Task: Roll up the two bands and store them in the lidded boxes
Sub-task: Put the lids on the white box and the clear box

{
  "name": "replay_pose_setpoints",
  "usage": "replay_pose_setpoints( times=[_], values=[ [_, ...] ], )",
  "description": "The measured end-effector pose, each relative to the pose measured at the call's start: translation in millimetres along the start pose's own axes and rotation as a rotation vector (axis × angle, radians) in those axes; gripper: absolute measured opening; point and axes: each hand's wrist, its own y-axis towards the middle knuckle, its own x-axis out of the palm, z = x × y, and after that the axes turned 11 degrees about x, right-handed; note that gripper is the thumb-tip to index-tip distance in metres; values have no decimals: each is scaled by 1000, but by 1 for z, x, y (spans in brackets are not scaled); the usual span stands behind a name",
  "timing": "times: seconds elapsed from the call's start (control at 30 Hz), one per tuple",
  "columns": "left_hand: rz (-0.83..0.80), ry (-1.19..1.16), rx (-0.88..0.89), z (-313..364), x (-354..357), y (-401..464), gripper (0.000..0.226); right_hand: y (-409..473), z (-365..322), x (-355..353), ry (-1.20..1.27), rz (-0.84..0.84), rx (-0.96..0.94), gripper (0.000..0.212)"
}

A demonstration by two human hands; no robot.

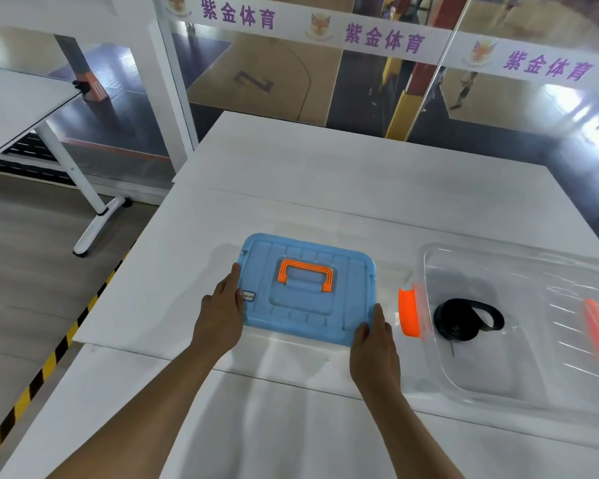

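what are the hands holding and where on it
Both grip the blue lid: left hand on its left edge, right hand at its near right corner.

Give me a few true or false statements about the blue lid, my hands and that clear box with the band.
1. Both hands hold the blue lid by its edges: the left hand and the right hand. True.
2. The lid's handle is green. False: it is orange.
3. A rolled black band lies in the clear box. True.
4. The clear box has its lid on. False: it stands open.
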Motion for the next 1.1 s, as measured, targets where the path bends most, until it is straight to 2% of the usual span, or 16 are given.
replay_pose_setpoints(
  times=[0.1,0.27,0.33,0.43,0.67,0.9,1.1],
  values=[
    [5,112,13,3,-1,-1,58,0,1,-1,27,-16,-16,54],
    [36,145,55,-1,0,-7,58,-1,3,-6,20,-22,-40,56],
    [50,207,87,0,-4,-7,58,-5,2,-9,2,3,-52,57],
    [110,296,168,12,-13,-9,51,-16,-6,-14,-3,84,-169,58],
    [221,307,396,68,-36,-33,36,-39,-25,-31,43,131,-371,53],
    [230,320,508,129,-41,-68,30,-63,-22,-67,115,182,-410,54],
    [188,303,534,188,-20,-105,34,-75,18,-110,155,225,-416,54]
  ],
)
